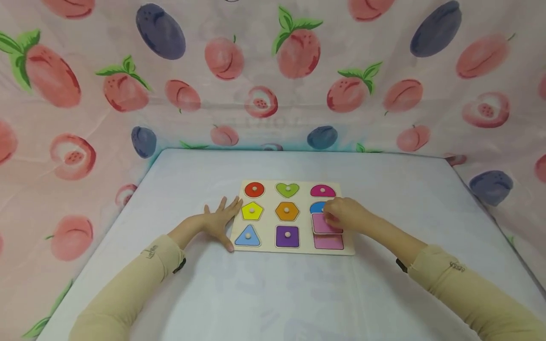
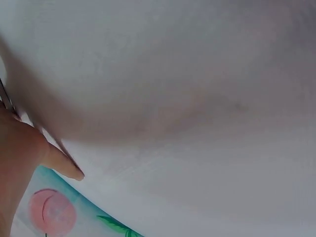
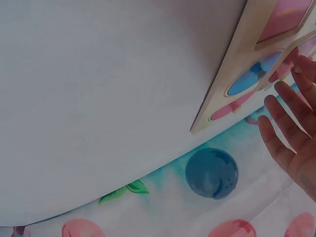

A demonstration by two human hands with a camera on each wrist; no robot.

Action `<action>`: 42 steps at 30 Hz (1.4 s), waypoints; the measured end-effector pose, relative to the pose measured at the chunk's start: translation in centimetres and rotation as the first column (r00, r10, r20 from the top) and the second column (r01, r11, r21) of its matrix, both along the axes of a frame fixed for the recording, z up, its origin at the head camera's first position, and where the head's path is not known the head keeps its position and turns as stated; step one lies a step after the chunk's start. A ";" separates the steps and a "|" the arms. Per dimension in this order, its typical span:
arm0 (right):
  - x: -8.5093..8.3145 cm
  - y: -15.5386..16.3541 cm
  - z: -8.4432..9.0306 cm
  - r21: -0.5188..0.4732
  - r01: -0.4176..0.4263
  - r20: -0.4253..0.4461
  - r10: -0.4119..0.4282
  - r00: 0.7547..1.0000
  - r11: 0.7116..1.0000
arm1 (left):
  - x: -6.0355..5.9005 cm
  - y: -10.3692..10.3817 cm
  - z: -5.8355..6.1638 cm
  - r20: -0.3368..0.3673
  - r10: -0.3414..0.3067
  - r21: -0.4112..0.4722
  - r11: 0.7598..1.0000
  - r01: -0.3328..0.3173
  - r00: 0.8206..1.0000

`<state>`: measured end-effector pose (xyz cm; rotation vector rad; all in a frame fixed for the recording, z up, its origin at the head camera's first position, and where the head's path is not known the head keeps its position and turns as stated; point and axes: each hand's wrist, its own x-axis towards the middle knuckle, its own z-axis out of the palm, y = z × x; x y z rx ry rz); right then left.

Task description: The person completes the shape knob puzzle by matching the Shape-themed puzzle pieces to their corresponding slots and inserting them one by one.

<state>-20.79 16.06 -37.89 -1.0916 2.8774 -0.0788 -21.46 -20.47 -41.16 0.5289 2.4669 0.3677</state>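
Observation:
A wooden peg puzzle board (image 1: pixel 266 225) lies on the white table. My right hand (image 1: pixel 347 214) pinches a pink rectangular puzzle piece (image 1: pixel 320 223), which is raised and tilted above the board's lower right. Below it shows a pink rectangular area (image 1: pixel 328 243) of the board, and the piece partly covers a blue rounded piece (image 1: pixel 317 207). In the right wrist view, thumb and index finger meet at the piece while the other fingers of the right hand (image 3: pixel 294 133) extend. With fingers spread, my left hand (image 1: pixel 219 223) rests at the board's left edge; its thumb reaches the near left corner.
Several knobbed shapes sit in the board, among them a red circle (image 1: pixel 254 190), a green heart (image 1: pixel 287 190), an orange hexagon (image 1: pixel 287 211) and a purple square (image 1: pixel 287 236). A fruit-print cloth (image 1: pixel 260 57) hangs behind and beside the white tabletop (image 1: pixel 256 293).

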 end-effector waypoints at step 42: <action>3.9 0.0 -2.2 -0.106 0.079 0.109 -0.068 0.992 0.991 | 0.1 0.1 0.1 -0.002 0.015 -0.003 1.000 -0.015 1.000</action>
